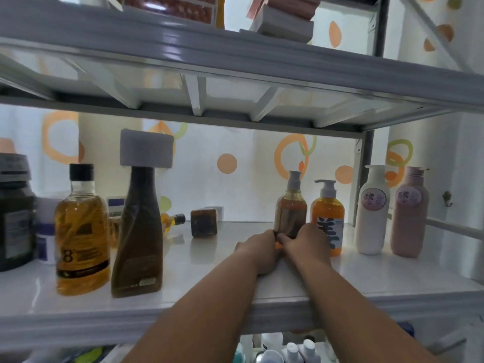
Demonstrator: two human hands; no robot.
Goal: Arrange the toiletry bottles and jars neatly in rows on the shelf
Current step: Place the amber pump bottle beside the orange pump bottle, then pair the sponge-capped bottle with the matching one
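Both hands meet at the base of the amber pump bottle: left hand and right hand are curled around its lower part, fingers closed on it, bottle upright on the shelf. Just right of the right hand stands an orange pump bottle filled with orange liquid. Further right: a white bottle, then a pink bottle, both opaque. Well left of the left hand: a brown bottle and a clear bottle nearly full of golden liquid.
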